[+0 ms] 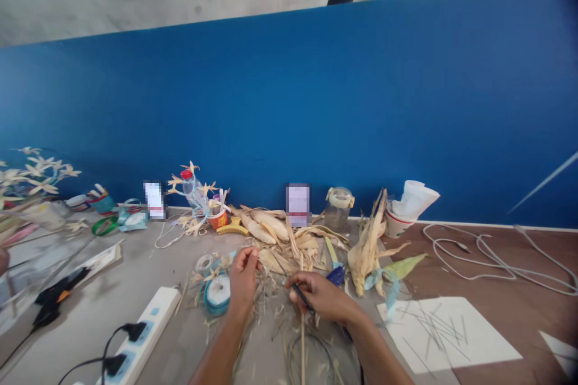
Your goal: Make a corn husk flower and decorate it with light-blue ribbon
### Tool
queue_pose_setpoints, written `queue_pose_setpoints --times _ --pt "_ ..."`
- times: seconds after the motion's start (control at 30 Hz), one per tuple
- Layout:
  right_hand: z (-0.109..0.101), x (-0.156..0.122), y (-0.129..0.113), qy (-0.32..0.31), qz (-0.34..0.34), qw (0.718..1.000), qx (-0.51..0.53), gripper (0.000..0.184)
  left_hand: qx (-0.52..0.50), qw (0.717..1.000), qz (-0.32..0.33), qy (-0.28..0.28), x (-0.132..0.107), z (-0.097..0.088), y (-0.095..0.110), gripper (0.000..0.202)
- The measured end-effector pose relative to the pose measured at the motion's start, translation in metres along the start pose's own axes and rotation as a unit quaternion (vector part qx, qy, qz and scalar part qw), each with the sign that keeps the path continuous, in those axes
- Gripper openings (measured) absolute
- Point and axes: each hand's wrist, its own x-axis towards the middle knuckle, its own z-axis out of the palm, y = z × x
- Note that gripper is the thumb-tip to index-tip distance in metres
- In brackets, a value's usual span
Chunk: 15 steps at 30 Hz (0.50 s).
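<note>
My left hand [242, 280] is raised over the table with its fingers pinched together on a thin strip of dried corn husk [259, 252]. My right hand [321, 298] is closed around a thin dark rod [301, 297], and a pale straight stick [302, 346] runs down from it toward me. Both hands hover over a pile of dried corn husks [289, 237]. A roll of light blue ribbon [217, 293] lies just left of my left hand.
A white power strip [147, 328] with black plugs lies at the lower left, a black glue gun [54, 295] beside it. A glass jar [338, 207], cups [406, 210], white cables [487, 255], a white sheet [447, 331] with thin wires, and a blue partition [316, 102] behind.
</note>
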Motion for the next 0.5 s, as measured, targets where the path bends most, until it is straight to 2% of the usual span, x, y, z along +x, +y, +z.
queue_pose_setpoints --times 0.13,0.5 --pt "0.0017 0.0 -0.0012 -0.013 -0.007 1.0 0.006 0.023 0.01 1.0 0.006 -0.013 -0.0017 0.0005 -0.0001 0.024" --pt "0.0102 0.0033 -0.0001 -0.024 -0.019 1.0 -0.007 0.02 -0.001 1.0 -0.006 0.005 -0.0022 0.0018 0.0025 0.027"
